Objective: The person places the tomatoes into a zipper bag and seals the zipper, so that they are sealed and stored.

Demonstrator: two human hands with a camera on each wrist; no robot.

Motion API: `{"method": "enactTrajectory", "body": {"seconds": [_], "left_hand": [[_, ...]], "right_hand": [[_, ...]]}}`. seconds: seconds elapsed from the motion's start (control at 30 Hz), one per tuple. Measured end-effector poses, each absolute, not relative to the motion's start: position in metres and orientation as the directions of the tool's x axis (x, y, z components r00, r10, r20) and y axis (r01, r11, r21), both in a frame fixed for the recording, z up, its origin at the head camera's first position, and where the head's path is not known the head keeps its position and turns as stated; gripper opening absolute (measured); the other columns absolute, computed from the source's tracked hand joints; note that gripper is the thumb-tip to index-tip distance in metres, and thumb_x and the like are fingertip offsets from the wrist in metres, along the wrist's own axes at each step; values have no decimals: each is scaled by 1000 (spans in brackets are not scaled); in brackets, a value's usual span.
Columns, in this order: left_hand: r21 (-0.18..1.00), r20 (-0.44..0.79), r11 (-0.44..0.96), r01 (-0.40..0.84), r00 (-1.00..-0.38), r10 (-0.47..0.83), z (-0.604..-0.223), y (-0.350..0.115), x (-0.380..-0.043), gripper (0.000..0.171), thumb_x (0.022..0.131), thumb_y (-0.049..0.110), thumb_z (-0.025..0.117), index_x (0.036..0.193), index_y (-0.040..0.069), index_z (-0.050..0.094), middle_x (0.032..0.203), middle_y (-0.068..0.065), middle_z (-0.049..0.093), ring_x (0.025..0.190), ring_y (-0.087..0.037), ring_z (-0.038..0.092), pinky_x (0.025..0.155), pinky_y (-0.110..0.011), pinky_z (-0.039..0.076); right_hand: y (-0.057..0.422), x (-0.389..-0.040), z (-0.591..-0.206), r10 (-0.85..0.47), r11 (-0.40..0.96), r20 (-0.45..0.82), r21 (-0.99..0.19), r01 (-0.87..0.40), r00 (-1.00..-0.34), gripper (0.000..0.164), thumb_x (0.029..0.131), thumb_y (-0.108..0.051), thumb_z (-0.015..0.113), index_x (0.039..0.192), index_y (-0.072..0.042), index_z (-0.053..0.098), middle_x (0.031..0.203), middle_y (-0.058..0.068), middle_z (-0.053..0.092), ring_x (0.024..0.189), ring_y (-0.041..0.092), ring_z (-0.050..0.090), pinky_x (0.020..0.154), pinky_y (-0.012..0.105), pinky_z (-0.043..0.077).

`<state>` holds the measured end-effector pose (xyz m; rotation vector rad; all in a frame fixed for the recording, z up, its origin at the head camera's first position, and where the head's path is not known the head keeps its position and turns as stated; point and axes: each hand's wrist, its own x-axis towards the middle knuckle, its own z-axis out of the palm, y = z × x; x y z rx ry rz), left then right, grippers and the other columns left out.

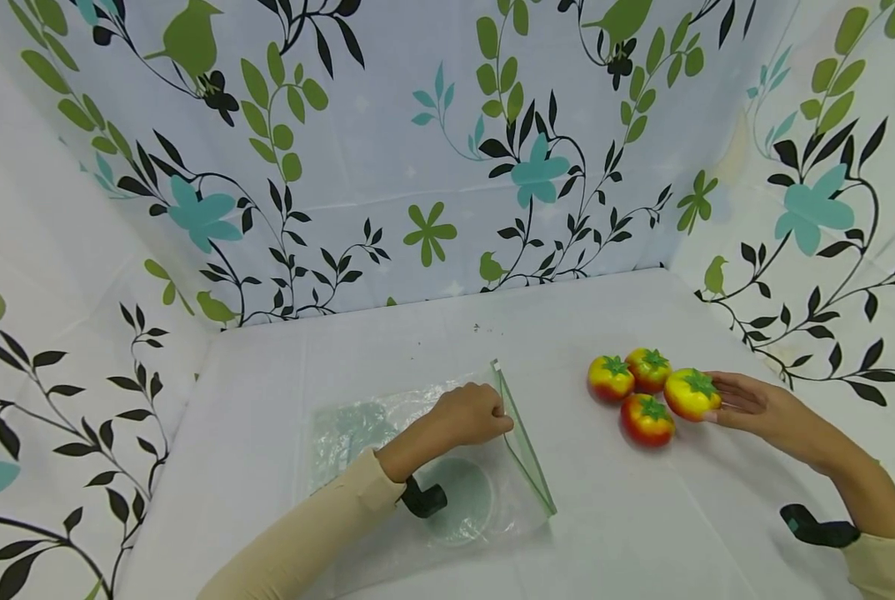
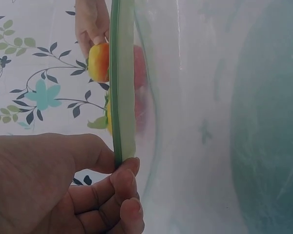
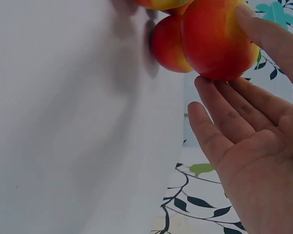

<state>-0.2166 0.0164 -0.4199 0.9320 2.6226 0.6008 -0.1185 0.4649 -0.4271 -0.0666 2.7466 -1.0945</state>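
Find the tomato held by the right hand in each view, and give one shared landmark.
Head: tomato, right of centre.
Left wrist: tomato, upper left, partly hidden by the green zip strip.
Right wrist: tomato, top, right of centre.
Landmark: right hand, touching it in every view.

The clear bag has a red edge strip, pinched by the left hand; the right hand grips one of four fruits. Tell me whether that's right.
Not red: the edge strip pinched by the left hand is green, as the left wrist view shows. The rest stands.
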Motion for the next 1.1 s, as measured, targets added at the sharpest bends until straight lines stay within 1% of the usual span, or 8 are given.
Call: {"method": "enactTrajectory", "body": {"seconds": [0.1,0.17,0.3,0.53,0.67,0.87,1.0,1.1], "left_hand": [[479,-126,703,526,-751,648,-418,15,-216,55,97,19,63,52,21,31,49,11,20,50,-8,13,48,-25,14],[487,-124,700,522,-752,647,-418,14,-216,55,96,19,63,52,21,31,50,11,20,51,-8,13,48,-25,14],[503,-113,688,523,-749,652,-415,12,-215,54,97,18,62,52,21,31,50,11,20,51,-8,12,49,-25,13],[509,-93,677,531,-748,657,-412,10,-213,55,97,16,61,53,21,30,50,10,20,52,-8,10,49,-25,12],[509,-96,682,526,-752,652,-411,9,-212,55,97,17,61,53,21,30,50,10,20,51,-8,11,49,-25,13],[515,-100,680,522,-751,653,-410,11,-212,54,97,17,62,53,21,31,50,10,21,50,-7,13,49,-25,14],[502,-102,688,523,-755,648,-408,12,-211,53,97,17,63,52,22,33,49,11,23,48,-7,16,48,-24,15],[492,-110,704,512,-765,634,-407,12,-211,53,97,19,64,52,21,36,49,10,24,47,-7,19,47,-24,16]], "right_hand": [[458,-121,-421,-122,718,-123,-696,-2,-985,73,106,-32,63,162,2,31,160,35,38,137,53,49,87,18,56],[453,-122,-418,-127,713,-105,-701,-17,-986,72,105,-31,65,162,1,32,160,33,39,134,40,57,87,17,55],[441,-126,-412,-157,690,-75,-722,-55,-985,71,105,-27,66,161,1,33,159,32,40,132,25,60,88,16,54],[413,-133,-405,-203,654,-57,-751,-92,-978,71,104,-25,67,161,1,33,160,31,41,139,51,48,90,15,53],[394,-137,-402,-229,621,-56,-777,-101,-972,74,102,-27,70,160,3,33,160,30,41,141,54,46,92,16,53],[362,-142,-401,-272,579,-37,-805,-133,-962,72,100,-27,73,158,1,39,157,26,47,141,50,50,96,18,53],[342,-143,-404,-317,551,-15,-817,-171,-948,70,98,-26,77,155,0,45,156,23,50,140,47,53,103,30,54],[327,-145,-406,-362,538,2,-816,-210,-932,69,97,-26,78,154,-1,48,155,21,52,140,45,54,108,47,50]]}}
